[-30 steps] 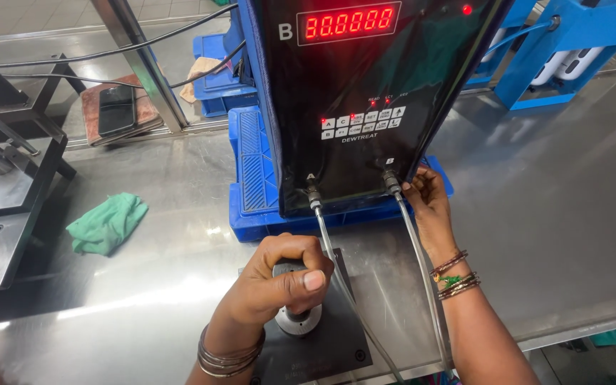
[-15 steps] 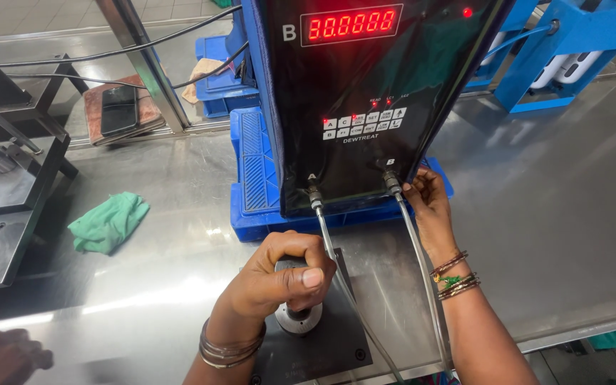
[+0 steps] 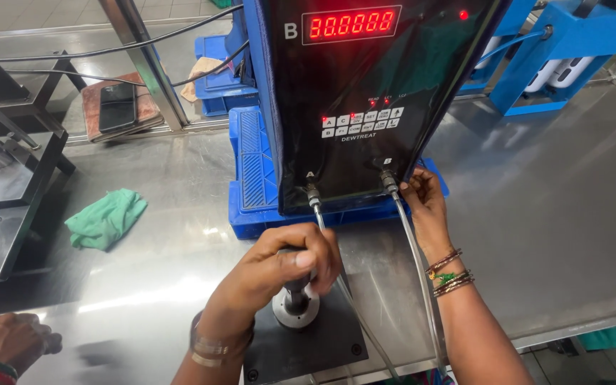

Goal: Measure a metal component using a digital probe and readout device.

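Probe [image 3: 295, 289] — under left hand [image 3: 279, 274]

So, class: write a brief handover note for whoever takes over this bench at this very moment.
Left hand: wrapped over a dark knob on the round metal fixture, which sits on a black base plate.
Right hand: fingers at the right-hand hose connector under the black tester panel.
Done: both hoses plugged in, red display lit.
Left: not shown.
Another person's hand is bottom left.
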